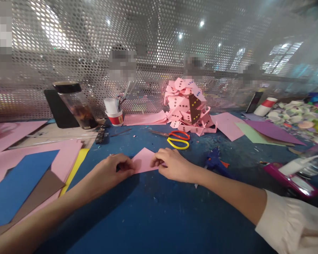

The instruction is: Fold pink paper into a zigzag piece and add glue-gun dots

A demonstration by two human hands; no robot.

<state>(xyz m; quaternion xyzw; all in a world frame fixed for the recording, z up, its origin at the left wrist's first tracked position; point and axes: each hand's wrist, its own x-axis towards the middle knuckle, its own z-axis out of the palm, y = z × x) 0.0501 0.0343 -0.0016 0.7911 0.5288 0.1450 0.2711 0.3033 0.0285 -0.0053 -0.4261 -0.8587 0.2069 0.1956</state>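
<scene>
A folded piece of pink paper (144,160), with a pointed top, lies on the blue table between my hands. My left hand (120,165) pinches its left corner between thumb and fingers. At the other side, my right hand (171,164) has its fingers curled over the right part of the paper, hiding that corner. Just beyond my right hand lie scissors (178,137) with one red and one yellow handle loop. A blue glue gun (214,158) rests to the right, partly behind my right forearm.
Behind the scissors stands a heap of pink folded pieces (184,106) with dotted marks. Pink, blue and brown sheets (23,183) cover the left. A bottle (76,109), a paper cup (114,117) and a pink stack (145,119) line the perforated screen. A magenta tool (288,178) lies right.
</scene>
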